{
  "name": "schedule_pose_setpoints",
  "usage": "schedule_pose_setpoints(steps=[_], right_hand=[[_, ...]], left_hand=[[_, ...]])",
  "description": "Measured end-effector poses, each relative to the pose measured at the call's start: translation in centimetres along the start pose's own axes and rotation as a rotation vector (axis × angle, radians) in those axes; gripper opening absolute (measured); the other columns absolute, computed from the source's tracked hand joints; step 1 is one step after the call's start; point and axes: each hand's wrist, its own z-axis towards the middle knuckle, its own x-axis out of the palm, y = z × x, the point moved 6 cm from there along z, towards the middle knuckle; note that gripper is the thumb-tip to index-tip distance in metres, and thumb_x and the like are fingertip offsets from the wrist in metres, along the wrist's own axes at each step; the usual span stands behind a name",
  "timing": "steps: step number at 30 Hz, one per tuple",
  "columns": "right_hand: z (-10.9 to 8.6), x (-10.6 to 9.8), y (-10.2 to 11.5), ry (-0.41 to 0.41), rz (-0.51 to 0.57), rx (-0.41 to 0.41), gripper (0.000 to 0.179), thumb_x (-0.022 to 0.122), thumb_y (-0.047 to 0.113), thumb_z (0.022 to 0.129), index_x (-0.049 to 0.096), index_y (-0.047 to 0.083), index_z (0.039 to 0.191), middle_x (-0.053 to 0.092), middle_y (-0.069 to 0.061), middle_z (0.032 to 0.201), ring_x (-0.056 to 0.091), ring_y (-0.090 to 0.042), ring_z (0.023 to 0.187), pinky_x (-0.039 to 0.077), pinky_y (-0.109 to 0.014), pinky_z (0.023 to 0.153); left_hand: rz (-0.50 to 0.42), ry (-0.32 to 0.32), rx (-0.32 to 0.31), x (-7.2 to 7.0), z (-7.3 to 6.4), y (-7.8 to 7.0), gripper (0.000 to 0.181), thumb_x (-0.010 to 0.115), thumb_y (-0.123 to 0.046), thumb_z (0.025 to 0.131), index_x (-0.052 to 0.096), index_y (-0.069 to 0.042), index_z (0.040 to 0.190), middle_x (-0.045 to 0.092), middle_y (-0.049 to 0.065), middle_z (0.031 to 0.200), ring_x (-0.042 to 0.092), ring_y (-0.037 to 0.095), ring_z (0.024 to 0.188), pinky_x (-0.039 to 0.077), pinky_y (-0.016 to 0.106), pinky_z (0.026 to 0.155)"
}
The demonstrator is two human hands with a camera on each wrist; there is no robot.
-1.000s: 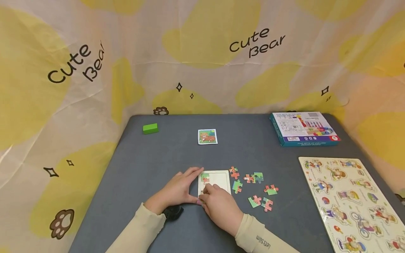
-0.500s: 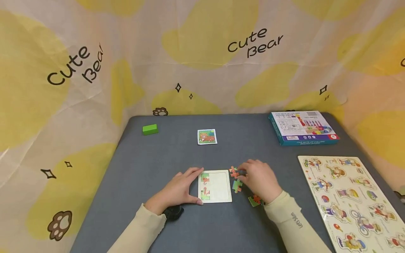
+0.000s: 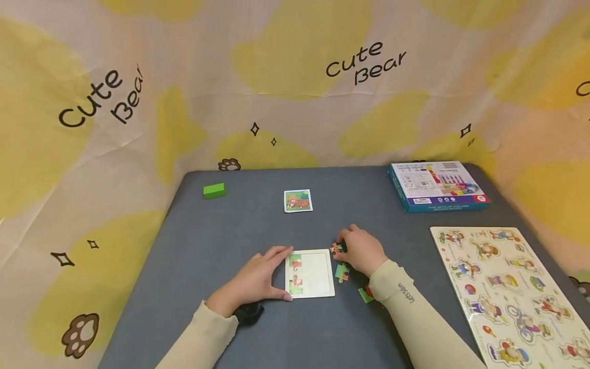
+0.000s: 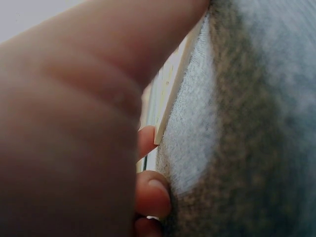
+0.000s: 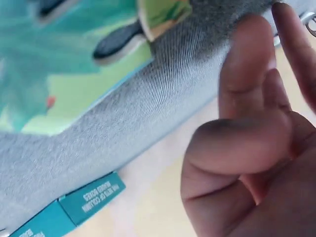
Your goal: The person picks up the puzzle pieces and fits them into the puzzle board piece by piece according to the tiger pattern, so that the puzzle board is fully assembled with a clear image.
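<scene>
While a pale cloth point(image 3: 295, 31) with yellow blotches and "Cute Bear" lettering hangs behind and to both sides, a grey table point(image 3: 230, 230) takes up the middle of the head view. Along its right side lies a cream board point(image 3: 495, 262) covered with small colourful figures, and beyond it, near the far right corner, rests a teal and white box point(image 3: 440, 185). The left hand point(image 3: 252, 279) grips the left edge of a square white frame point(image 3: 318, 274), thumb at the near corner and fingertips at the far one. The right hand point(image 3: 364, 249) is bent low over the table just right of the frame; whether its fingers grasp a puzzle piece I cannot tell. A black object point(image 3: 249, 313) sits at the left wrist. Past the frame lies a picture card point(image 3: 298, 201), with a green block point(image 3: 214, 190) well to its left. Smallest are the puzzle pieces: one point(image 3: 295, 262) in the frame's far left corner, another point(image 3: 296, 285) in its near left corner. Outside, a red piece point(image 3: 335, 249) shows by the right fingertips, a mostly green piece point(image 3: 342, 272) nearer, and a third point(image 3: 365, 294) partly under the forearm.
</scene>
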Motion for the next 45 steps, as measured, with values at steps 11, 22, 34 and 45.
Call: schedule_pose_setpoints(steps=[11, 22, 34, 45], right_hand=[[-0.1, -0.2, 0.3, 0.015, 0.288, -0.01, 0.028, 0.086, 0.01, 0.088, 0.058, 0.01, 0.089, 0.056, -0.002, 0.078, 0.052, -0.018, 0.068, 0.043, -0.034, 0.064], [-1.1, 0.6, 6.7, 0.068, 0.405, -0.234, 0.03, 0.087, 0.005, 0.086, 0.061, 0.012, 0.1, 0.062, 0.002, 0.085, 0.055, -0.013, 0.067, 0.047, -0.029, 0.06], [-3.1, 1.9, 7.7, -0.154, 0.018, -0.355, 0.015, 0.086, 0.013, 0.088, 0.081, 0.014, 0.102, 0.071, -0.003, 0.115, 0.066, -0.024, 0.104, 0.056, -0.04, 0.087], [-5.5, 2.7, 8.1, -0.209, -0.066, -0.46, 0.021, 0.079, 0.005, 0.091, 0.082, 0.012, 0.111, 0.072, -0.007, 0.117, 0.065, -0.028, 0.11, 0.056, -0.042, 0.09]], left_hand=[[-0.01, -0.01, 0.007, 0.0, -0.2, -0.3, 0.114, 0.095, -0.051, 0.073, 0.037, -0.01, 0.163, 0.044, 0.006, 0.158, 0.054, 0.019, 0.131, 0.039, 0.045, 0.098], [-0.033, 0.002, -0.015, -0.1, -0.4, 0.4, 0.112, 0.092, -0.057, 0.075, 0.038, -0.014, 0.163, 0.041, 0.003, 0.16, 0.054, 0.018, 0.126, 0.04, 0.042, 0.094], [-0.02, -0.018, 0.008, -0.3, -0.1, -0.2, 0.11, 0.093, -0.052, 0.075, 0.039, -0.012, 0.163, 0.042, 0.005, 0.159, 0.054, 0.019, 0.131, 0.039, 0.043, 0.096], [-0.012, -0.001, 0.0, -0.2, 0.0, -0.1, 0.108, 0.092, -0.053, 0.076, 0.04, -0.015, 0.162, 0.041, 0.003, 0.16, 0.056, 0.019, 0.126, 0.04, 0.042, 0.095]])
